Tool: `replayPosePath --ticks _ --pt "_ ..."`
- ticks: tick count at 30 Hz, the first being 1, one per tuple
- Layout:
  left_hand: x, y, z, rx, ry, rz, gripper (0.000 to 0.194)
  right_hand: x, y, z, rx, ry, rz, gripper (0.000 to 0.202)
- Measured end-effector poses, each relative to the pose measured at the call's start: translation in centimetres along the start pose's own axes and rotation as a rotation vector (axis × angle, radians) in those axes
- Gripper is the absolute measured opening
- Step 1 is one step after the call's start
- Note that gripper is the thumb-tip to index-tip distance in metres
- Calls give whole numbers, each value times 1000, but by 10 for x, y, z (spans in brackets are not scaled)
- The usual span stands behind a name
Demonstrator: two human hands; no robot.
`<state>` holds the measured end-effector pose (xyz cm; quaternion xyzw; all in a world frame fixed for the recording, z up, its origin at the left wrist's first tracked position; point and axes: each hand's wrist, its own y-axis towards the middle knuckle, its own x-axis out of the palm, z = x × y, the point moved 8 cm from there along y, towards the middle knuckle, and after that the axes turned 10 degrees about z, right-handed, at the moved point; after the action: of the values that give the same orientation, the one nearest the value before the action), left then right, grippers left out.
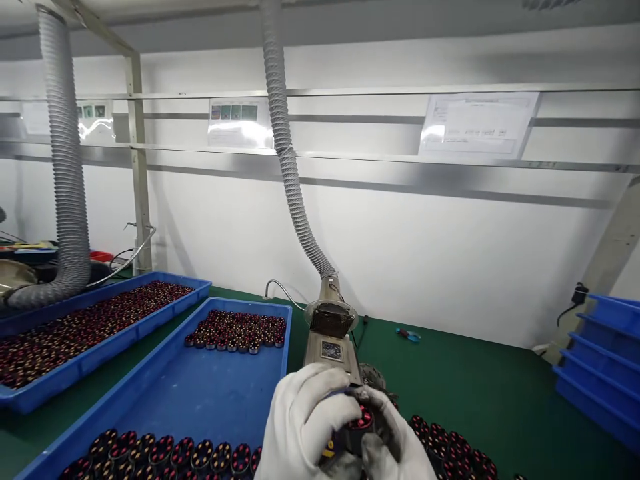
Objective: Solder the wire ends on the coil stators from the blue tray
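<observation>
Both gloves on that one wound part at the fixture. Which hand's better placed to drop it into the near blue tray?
Probably left. The left hand is on the tray side, right beside the near blue tray. The right hand shares the wound part but would have to cross over.

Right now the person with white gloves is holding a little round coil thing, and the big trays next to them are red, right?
Not quite: the trays are blue, not red. The head view shows it. Only the small round parts lying in them look red and dark. The rest is right: both gloved hands, left and right, hold a little round coil part.
</observation>
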<state>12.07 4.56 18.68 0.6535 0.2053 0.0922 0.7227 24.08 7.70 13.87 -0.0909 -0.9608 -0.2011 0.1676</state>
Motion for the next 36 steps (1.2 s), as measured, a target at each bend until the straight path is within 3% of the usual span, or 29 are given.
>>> replayPosePath --ticks 3,8,12,18,21,25,29,32,36 --pt "2 0 -11 -117 -54 -39 24 3 2 9 52 37 -9 18" --pt "-3 12 -4 2 -3 45 27 4 -3 15 106 83 -37 29" --pt "-1 10 -9 -51 -20 27 26 3 -3 13 138 106 -52 31" --pt "19 -16 -23 -234 -305 -124 33 -6 2 -9 31 -105 -189 29" --pt "21 -15 -18 -197 -353 -149 34 -7 -1 -19 -59 -191 -263 20" --pt "16 2 1 -28 -225 -180 16 -7 1 -26 -198 -247 -181 15" --pt "9 9 9 71 -86 -180 9 -11 6 -21 -51 32 -42 25" --pt "12 5 2 -25 -189 -210 15 -22 5 -21 29 198 89 28" --pt "20 -6 -8 -181 -436 -218 23 -13 -1 -21 93 -125 -22 35"
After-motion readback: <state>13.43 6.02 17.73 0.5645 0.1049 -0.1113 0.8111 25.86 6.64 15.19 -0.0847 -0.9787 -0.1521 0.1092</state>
